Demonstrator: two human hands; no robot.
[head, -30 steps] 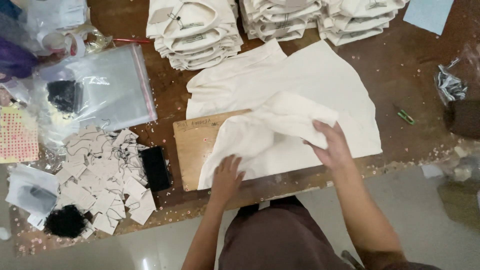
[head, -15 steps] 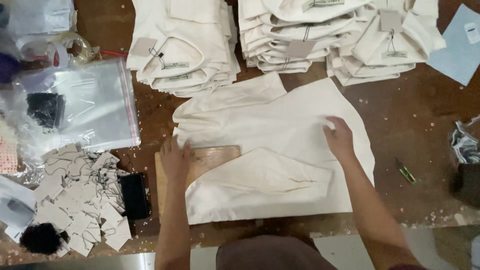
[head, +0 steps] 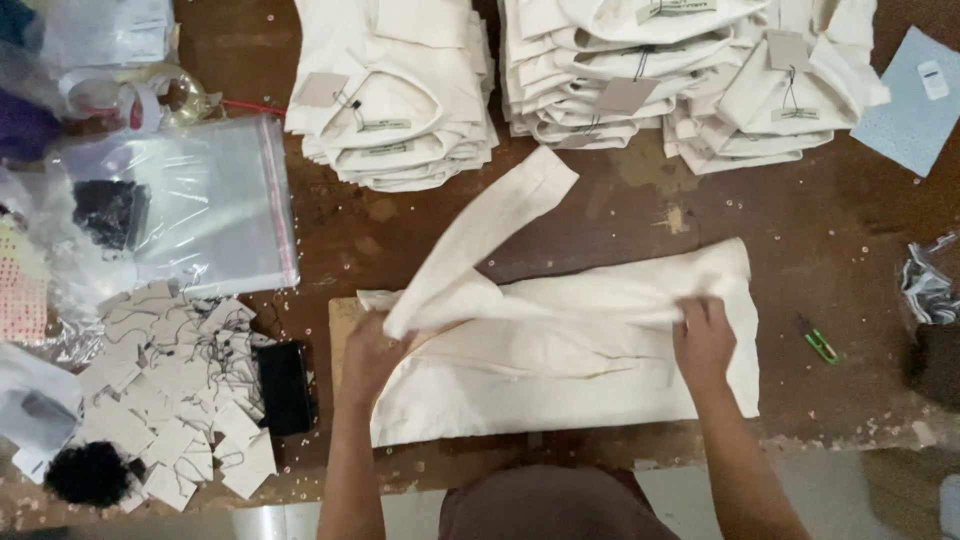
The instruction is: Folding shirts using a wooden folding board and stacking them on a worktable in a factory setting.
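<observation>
On the brown wooden worktable [head: 400, 225], directly before me: one cream garment [head: 560, 375], lying flat over a folding board [head: 345, 325] whose edge shows at its left; my left hand [head: 370, 355], fingers curled under and pinching the near end of a sleeve [head: 490, 235], which lifts off the cloth and slants up and away toward the stacks; my right hand [head: 705, 340], fingers closed on the gathered fold along the garment's upper edge, near its right side; state of work, as I judge it: body laid out and one long fold begun, sleeve not yet laid in, final folding and stacking still to do; finished pieces, by the look of them: one stack of folded cream garments [head: 395, 90] at the far left-centre, a second stack [head: 610, 70] beside it, a third stack [head: 780, 85] to the right, each piece with a paper tag on a string; loose items to my left: clear zip bag [head: 200, 205], heap of card hang tags [head: 170, 385] with black strings, small black case [head: 285, 385]; to my right: green snips [head: 820, 340], pale blue sheet [head: 915, 95] at the far corner; surface: worn, stained, scattered with small pale specks; room: only a strip of light floor [head: 840, 490] beyond the near table edge.
</observation>
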